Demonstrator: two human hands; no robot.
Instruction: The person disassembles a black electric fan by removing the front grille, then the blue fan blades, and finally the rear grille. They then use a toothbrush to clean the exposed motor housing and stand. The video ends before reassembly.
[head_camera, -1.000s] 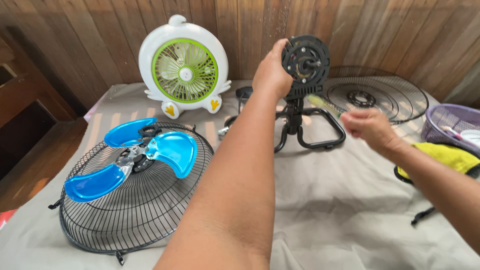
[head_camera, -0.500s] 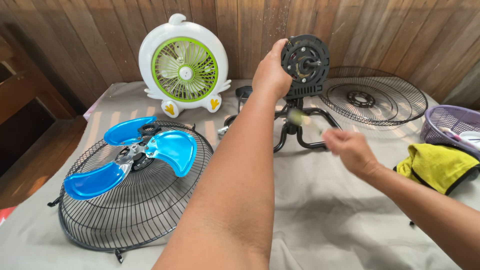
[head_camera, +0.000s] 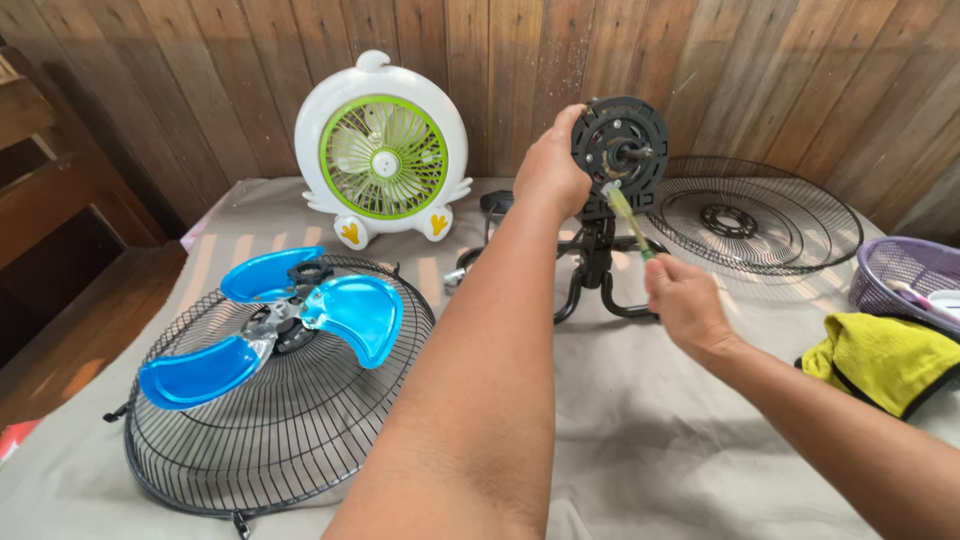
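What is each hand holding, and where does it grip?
Left hand grips the black fan motor by its left rim. Right hand holds a thin green tool by its lower end.

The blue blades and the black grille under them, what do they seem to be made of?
The blue blades look like glossy translucent plastic: light glows through them. The black grille looks like thin metal wire with a dark coating, though painted or plastic-coated cannot be told.

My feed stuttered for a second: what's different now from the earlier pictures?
The right hand carried its greenish brush left and up, so the tip now meets the black fan motor. The left hand still grips the motor. The blue blade stayed on its grille.
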